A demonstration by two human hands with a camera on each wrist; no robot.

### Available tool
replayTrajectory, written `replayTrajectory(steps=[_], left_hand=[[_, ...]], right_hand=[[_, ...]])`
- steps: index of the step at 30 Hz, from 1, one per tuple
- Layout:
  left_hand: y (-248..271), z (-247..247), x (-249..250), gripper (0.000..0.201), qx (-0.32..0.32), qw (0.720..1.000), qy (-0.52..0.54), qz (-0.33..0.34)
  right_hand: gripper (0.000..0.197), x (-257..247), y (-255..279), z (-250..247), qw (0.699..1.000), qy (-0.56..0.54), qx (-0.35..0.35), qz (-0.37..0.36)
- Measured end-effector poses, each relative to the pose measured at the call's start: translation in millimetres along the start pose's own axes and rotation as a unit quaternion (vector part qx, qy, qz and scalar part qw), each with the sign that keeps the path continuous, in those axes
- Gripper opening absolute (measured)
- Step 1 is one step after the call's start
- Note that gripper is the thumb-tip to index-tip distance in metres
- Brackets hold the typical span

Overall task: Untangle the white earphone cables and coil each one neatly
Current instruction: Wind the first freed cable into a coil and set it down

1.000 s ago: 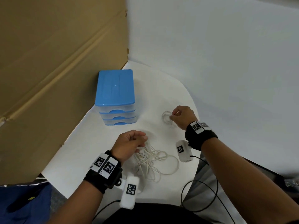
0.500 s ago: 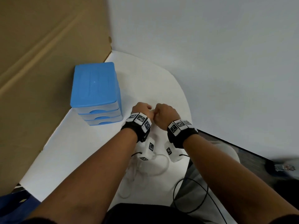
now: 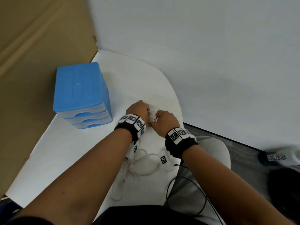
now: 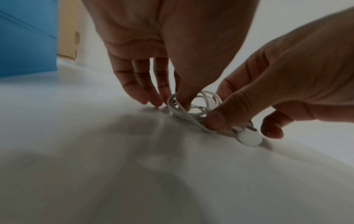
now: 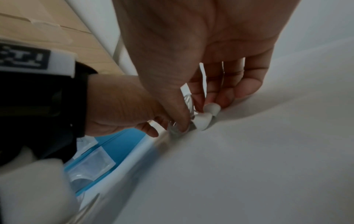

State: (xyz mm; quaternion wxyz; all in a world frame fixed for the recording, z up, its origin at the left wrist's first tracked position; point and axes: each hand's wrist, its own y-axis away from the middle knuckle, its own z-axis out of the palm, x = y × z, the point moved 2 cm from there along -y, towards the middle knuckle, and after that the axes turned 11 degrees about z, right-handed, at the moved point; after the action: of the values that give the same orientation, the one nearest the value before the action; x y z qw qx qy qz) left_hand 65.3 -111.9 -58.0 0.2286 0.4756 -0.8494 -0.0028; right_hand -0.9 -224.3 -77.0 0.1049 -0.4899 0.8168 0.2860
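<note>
A white table [image 3: 68, 153] with a rounded far corner carried everything. A blue drawer unit [image 3: 81, 95] of three stacked drawers stood on it near its far left edge, against a cardboard wall. Just to the right of the drawer unit, a small coiled earphone cable [image 4: 193, 106] rested on the tabletop, its white earbuds [image 5: 205, 117] touching the surface. Nearer the person than the drawer unit and further to its right, a loose tangle of white cable [image 3: 139, 168] lay spread flat, reaching toward the table's near edge.

White earphone cable [image 4: 199, 109]; blue drawer box [image 3: 78, 88]; white table [image 3: 65, 153]
</note>
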Motion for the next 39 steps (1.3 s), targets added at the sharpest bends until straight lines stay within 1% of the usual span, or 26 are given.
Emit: replayTrajectory(steps=[3,5,6,7,9,10,12,14,17,18,19,21,23,26,28,31,32,33,36,37,39], left_hand=[[5,-2,-3,0.018,0.023,0.998,0.061,-0.022],[8,-6,-4,0.013,0.006,0.988,0.147,-0.039],[11,-8,-5,0.009,-0.007,0.975,0.214,-0.052],[14,-11,-5,0.007,-0.017,0.954,0.290,-0.069],[23,-14,-8,0.014,-0.027,0.905,0.411,-0.107],[27,-14,-9,0.015,-0.031,0.891,0.438,-0.112],[36,-13,-10,0.016,-0.034,0.874,0.472,-0.115],[43,-11,-10,0.018,-0.025,0.848,0.515,-0.119],[50,-11,-9,0.023,-0.013,0.803,0.585,-0.117],[52,-13,-9,0.025,-0.011,0.794,0.596,-0.115],[53,-14,-9,0.027,-0.011,0.792,0.600,-0.113],[56,-18,-7,0.029,-0.010,0.796,0.595,-0.113],[59,-21,-6,0.028,-0.016,0.801,0.587,-0.112],[65,-27,-7,0.026,-0.039,0.812,0.573,-0.106],[68,-34,-9,0.024,-0.038,0.803,0.587,-0.094],[72,-44,-16,0.016,0.006,0.761,0.645,-0.077],[73,-47,-17,0.014,0.019,0.752,0.656,-0.071],[74,-49,-17,0.012,0.028,0.750,0.657,-0.067],[78,-52,-17,0.011,0.041,0.770,0.634,-0.064],[78,-53,-17,0.012,0.044,0.771,0.631,-0.064],[80,-54,-18,0.013,0.051,0.765,0.639,-0.065]], right_hand=[[0.022,7,0,-4,0.998,-0.060,-0.033,0.012],[0.021,11,1,-7,0.994,-0.096,-0.048,0.008],[0.021,13,1,-9,0.992,-0.115,-0.054,0.004],[0.023,15,3,-11,0.989,-0.134,-0.062,0.002],[0.025,17,8,-15,0.981,-0.175,-0.080,0.002],[0.025,18,11,-16,0.977,-0.193,-0.088,0.003],[0.026,19,15,-16,0.971,-0.217,-0.099,0.009],[0.025,18,20,-17,0.962,-0.249,-0.114,0.017],[0.023,14,28,-20,0.925,-0.347,-0.152,0.029],[0.023,13,30,-22,0.912,-0.375,-0.163,0.032],[0.023,11,33,-24,0.900,-0.398,-0.172,0.033],[0.024,7,37,-28,0.884,-0.428,-0.184,0.030],[0.024,2,40,-31,0.880,-0.437,-0.187,0.023],[0.022,-4,43,-36,0.881,-0.435,-0.187,0.000],[0.019,-5,44,-41,0.881,-0.434,-0.187,-0.013],[0.012,-8,46,-50,0.879,-0.439,-0.185,-0.022],[0.011,-10,47,-53,0.881,-0.437,-0.180,-0.026],[0.010,-12,48,-56,0.884,-0.432,-0.174,-0.032],[0.009,-17,49,-65,0.893,-0.421,-0.151,-0.047],[0.008,-19,49,-68,0.896,-0.416,-0.146,-0.053],[0.008,-20,50,-71,0.903,-0.402,-0.138,-0.065]])
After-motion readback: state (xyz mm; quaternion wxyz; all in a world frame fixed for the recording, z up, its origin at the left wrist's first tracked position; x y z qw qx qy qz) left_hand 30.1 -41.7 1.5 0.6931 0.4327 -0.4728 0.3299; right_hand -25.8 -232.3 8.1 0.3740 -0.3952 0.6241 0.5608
